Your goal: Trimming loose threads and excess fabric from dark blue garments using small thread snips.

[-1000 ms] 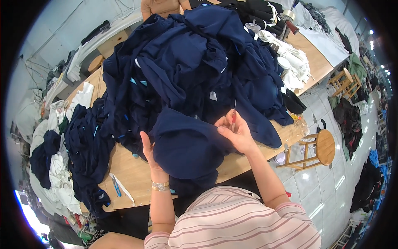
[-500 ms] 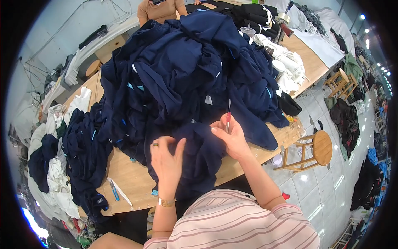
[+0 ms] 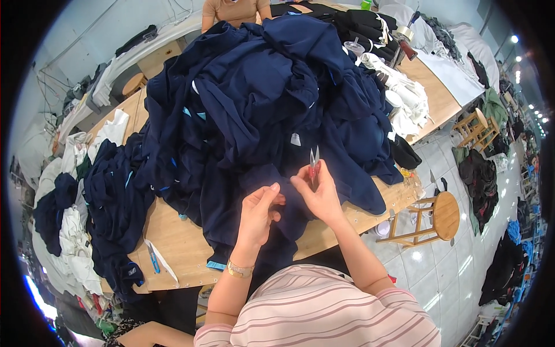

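In my right hand (image 3: 319, 194) is a pair of thread snips (image 3: 314, 166) with red grips, its blades pointing up and slightly apart. My left hand (image 3: 258, 214) is to the left of it, thumb and fingers curled together in front of a navy garment (image 3: 292, 222). Whether a thread or a bit of cloth is between those fingers I cannot make out. The garment hangs over the near table edge, part of a large heap of navy clothes (image 3: 248, 104). A small white label (image 3: 295, 139) shows on the heap beyond the snips.
Blue snips (image 3: 154, 261) and a white strip (image 3: 165, 260) lie on the wooden table (image 3: 191, 254) at left. White garments (image 3: 404, 92) and a lidded plastic cup (image 3: 354, 47) are far right. A wooden stool (image 3: 445, 215) stands right; another person (image 3: 237, 13) is across the table.
My left hand has moved right, toward my right hand, and its fingers have curled in. The snips have turned, now showing two parted blades. The near garment has shifted.
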`<action>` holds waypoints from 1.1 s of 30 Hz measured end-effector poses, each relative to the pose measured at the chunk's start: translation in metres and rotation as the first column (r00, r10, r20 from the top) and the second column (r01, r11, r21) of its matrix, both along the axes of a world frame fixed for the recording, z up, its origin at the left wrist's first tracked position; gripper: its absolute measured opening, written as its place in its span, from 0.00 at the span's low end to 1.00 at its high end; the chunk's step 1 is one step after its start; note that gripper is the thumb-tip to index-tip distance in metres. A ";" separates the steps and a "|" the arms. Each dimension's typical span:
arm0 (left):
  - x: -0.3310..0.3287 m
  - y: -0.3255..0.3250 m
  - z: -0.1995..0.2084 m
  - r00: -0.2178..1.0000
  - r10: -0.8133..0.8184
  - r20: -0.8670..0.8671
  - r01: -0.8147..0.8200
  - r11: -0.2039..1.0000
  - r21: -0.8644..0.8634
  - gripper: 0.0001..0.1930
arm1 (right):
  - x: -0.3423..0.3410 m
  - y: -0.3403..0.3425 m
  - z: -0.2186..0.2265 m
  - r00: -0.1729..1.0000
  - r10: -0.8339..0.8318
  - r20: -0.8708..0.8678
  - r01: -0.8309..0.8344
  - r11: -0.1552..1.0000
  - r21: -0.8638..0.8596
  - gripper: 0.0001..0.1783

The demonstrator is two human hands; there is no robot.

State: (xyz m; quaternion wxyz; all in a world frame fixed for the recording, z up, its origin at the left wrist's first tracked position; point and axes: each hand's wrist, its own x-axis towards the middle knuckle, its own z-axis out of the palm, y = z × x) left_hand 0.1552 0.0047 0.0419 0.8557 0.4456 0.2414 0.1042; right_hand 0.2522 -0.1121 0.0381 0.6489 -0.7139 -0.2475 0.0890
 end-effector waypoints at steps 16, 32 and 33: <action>0.002 0.001 0.001 0.998 0.067 0.018 -0.069 0.986 0.151 0.13 | -0.010 -0.020 0.009 0.984 0.117 0.131 -0.129 0.988 0.084 0.06; 0.000 0.012 0.002 0.999 -0.035 -0.022 0.036 0.998 0.061 0.13 | 0.001 -0.034 0.015 0.834 0.350 0.426 -0.184 0.905 -0.384 0.15; -0.001 0.012 0.002 0.998 -0.049 -0.032 0.052 0.995 0.088 0.13 | 0.001 -0.034 0.015 0.829 0.359 0.428 -0.193 0.903 -0.383 0.18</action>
